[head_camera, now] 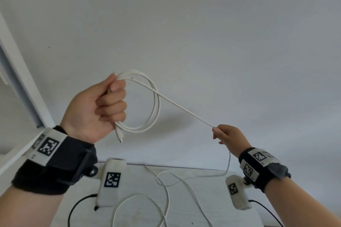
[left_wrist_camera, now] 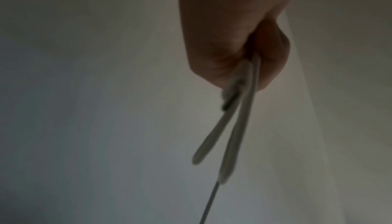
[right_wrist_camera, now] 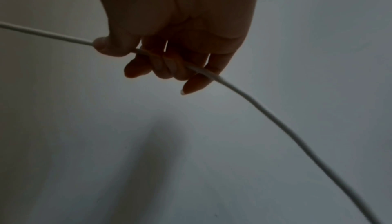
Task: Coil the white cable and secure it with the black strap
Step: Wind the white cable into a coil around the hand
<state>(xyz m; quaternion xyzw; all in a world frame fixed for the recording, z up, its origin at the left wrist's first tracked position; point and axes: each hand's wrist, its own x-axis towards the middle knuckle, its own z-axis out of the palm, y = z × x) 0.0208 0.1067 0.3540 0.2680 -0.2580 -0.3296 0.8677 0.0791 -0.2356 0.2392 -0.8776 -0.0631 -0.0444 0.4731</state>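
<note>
Above the white surface [head_camera: 184, 186], the left hand [head_camera: 96, 108] fists round loops of thin white cable [head_camera: 184, 110]. Right hand [head_camera: 227, 135], lower, pinches its taut run; slack trails near the surface's far edge.

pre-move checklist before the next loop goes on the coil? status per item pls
1. Left hand grips the coil of white cable: ok.
2. Right hand pinches the free run, thumb and fingers on it: ok.
3. Span between the hands is straight, no kink: ok.
4. Connector end hangs free below the left fist: ok.
5. Slack on the table lies in crossing curves; knot-free: cannot tell.
6. Black strap within reach: cannot tell, not identifiable in any view.
</note>
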